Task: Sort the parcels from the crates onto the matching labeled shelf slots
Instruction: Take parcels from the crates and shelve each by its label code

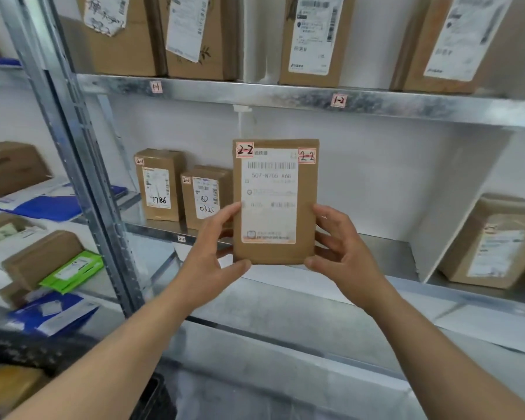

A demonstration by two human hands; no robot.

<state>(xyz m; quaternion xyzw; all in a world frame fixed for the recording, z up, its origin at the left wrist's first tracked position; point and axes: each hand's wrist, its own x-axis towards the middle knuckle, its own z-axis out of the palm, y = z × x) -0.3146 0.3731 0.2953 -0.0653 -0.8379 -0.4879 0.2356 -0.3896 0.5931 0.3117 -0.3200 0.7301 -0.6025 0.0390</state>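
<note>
Fingers (pixel 225 214) of left hand (pixel 208 253) and right hand (pixel 343 253) curled round lower edges of flat cardboard parcel (pixel 275 201), tagged 2-2, upright before middle shelf (pixel 391 253). Probably light, stiff, smooth; side-edge grip low down suits. Boxes (pixel 161 184) marked 2-1 left.

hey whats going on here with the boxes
A person is sorting parcels onto a metal shelf. Both hands, left hand and right hand, hold a flat brown parcel upright by its lower edges, in front of the middle shelf. It carries two red-bordered stickers reading 2-2. Behind it to the left, two small boxes marked 2-1 stand above a 2-1 shelf tag. The upper shelf edge shows tags 1-1 and 1-2. The parcel is not yet set down.
</note>
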